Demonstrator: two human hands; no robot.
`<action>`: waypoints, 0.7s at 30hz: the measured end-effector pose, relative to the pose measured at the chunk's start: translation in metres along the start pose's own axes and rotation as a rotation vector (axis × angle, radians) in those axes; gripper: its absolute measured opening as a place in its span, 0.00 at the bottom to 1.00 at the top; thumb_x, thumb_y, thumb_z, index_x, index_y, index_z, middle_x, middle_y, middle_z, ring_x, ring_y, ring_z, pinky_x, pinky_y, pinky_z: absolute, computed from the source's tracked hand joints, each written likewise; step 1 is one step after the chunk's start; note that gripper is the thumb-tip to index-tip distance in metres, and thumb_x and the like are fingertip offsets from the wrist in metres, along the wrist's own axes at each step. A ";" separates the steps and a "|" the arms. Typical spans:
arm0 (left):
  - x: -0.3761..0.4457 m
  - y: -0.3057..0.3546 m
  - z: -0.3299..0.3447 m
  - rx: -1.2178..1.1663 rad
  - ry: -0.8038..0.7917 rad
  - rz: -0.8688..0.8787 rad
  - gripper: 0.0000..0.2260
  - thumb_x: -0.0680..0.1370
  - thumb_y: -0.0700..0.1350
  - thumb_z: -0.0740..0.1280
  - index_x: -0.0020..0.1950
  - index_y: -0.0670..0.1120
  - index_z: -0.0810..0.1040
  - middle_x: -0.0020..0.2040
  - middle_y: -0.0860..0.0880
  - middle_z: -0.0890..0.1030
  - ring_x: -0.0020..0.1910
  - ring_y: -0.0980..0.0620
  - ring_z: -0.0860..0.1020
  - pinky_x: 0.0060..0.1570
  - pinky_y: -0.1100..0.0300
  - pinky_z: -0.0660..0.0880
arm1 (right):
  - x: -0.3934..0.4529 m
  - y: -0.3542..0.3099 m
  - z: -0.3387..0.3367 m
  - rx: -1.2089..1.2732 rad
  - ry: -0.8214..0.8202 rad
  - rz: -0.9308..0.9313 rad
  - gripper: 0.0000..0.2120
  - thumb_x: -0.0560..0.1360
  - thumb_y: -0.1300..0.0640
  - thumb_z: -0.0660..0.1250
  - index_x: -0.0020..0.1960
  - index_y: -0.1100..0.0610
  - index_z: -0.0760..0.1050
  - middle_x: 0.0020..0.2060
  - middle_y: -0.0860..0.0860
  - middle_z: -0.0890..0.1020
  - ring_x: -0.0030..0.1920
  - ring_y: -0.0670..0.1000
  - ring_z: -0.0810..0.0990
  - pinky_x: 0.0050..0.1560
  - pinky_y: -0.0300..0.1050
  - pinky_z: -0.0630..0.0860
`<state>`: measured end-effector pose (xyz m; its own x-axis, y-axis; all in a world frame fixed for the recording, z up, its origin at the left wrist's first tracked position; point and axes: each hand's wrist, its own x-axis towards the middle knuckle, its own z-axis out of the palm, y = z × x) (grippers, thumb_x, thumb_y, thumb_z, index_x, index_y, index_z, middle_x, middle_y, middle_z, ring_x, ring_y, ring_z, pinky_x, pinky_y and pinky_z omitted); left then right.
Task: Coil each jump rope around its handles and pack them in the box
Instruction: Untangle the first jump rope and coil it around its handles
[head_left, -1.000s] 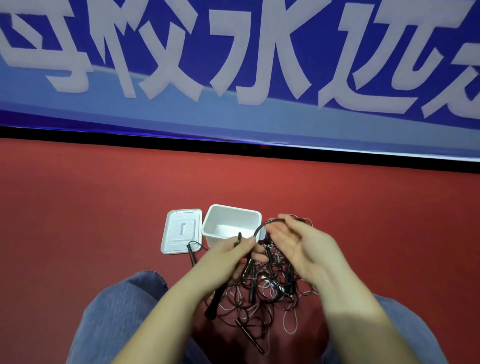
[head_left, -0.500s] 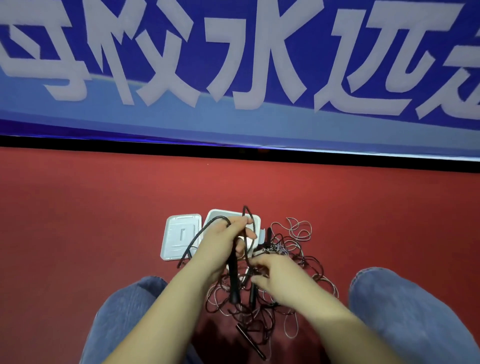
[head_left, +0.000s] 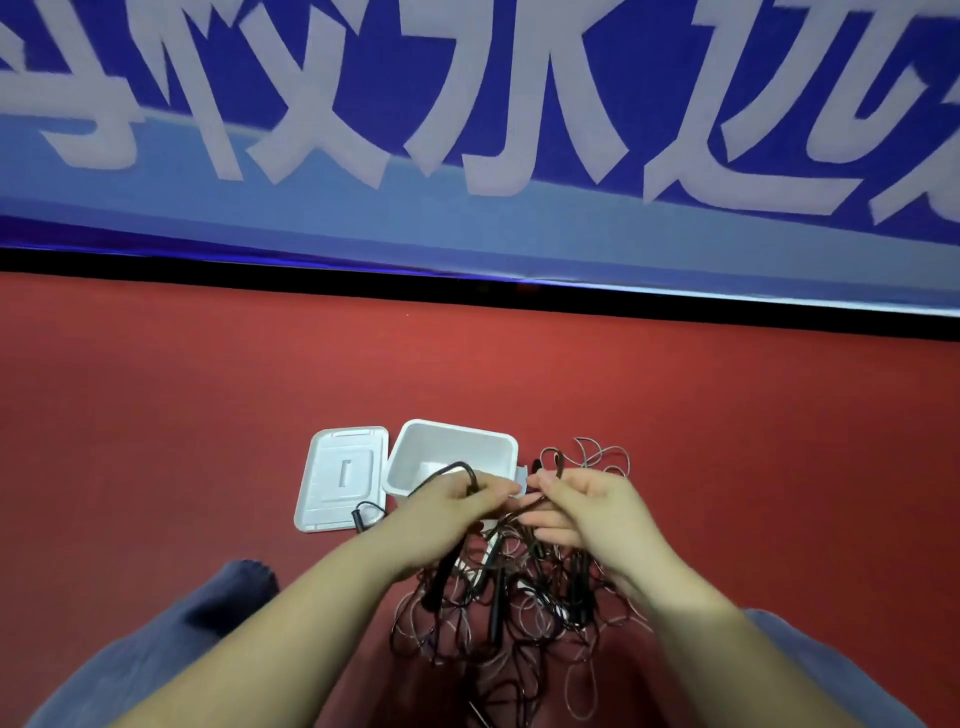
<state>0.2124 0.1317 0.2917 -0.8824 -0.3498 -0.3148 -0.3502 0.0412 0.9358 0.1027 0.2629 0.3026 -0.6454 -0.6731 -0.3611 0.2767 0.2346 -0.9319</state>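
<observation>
A tangle of black jump ropes (head_left: 519, 618) with thin cords and black stick handles lies on the red floor between my knees. My left hand (head_left: 447, 514) grips a black handle (head_left: 439, 579) that hangs down below it, with a loop of cord arching over its knuckles. My right hand (head_left: 587, 506) pinches the cord just right of the left hand's fingertips. The white open box (head_left: 498, 447) stands right behind my hands, its near wall hidden by them.
The box's white lid (head_left: 340, 480) lies flat to the left of the box. A loose handle end (head_left: 358, 519) lies by the lid's near corner. My jeans-clad knees (head_left: 156, 649) flank the pile. A blue banner wall (head_left: 467, 156) runs across the back.
My right hand has risen from the pile up to the left hand's fingertips and now pinches the cord. The left hand has stayed by the box with the handle.
</observation>
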 end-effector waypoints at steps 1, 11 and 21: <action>0.006 -0.004 0.001 0.075 -0.052 0.007 0.08 0.80 0.49 0.63 0.52 0.49 0.80 0.50 0.54 0.83 0.50 0.60 0.80 0.57 0.63 0.73 | 0.008 0.000 -0.003 0.058 0.020 0.015 0.09 0.76 0.58 0.65 0.48 0.65 0.78 0.38 0.57 0.84 0.35 0.49 0.84 0.36 0.38 0.81; 0.038 -0.014 -0.017 -0.259 0.124 -0.115 0.06 0.81 0.39 0.61 0.47 0.41 0.76 0.37 0.46 0.83 0.32 0.53 0.80 0.32 0.63 0.77 | 0.045 0.011 0.000 0.120 -0.092 0.081 0.09 0.77 0.62 0.64 0.56 0.58 0.75 0.50 0.56 0.83 0.46 0.46 0.84 0.45 0.38 0.81; 0.054 -0.004 -0.015 -0.868 0.151 -0.242 0.08 0.80 0.39 0.60 0.49 0.40 0.78 0.35 0.45 0.84 0.33 0.50 0.83 0.36 0.58 0.81 | 0.046 0.044 0.007 -0.493 -0.084 -0.055 0.07 0.74 0.59 0.68 0.41 0.48 0.78 0.40 0.47 0.84 0.43 0.44 0.82 0.51 0.42 0.77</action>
<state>0.1712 0.0992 0.2735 -0.7438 -0.3781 -0.5513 -0.1076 -0.7462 0.6570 0.0901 0.2378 0.2458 -0.5847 -0.7429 -0.3259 -0.1384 0.4871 -0.8623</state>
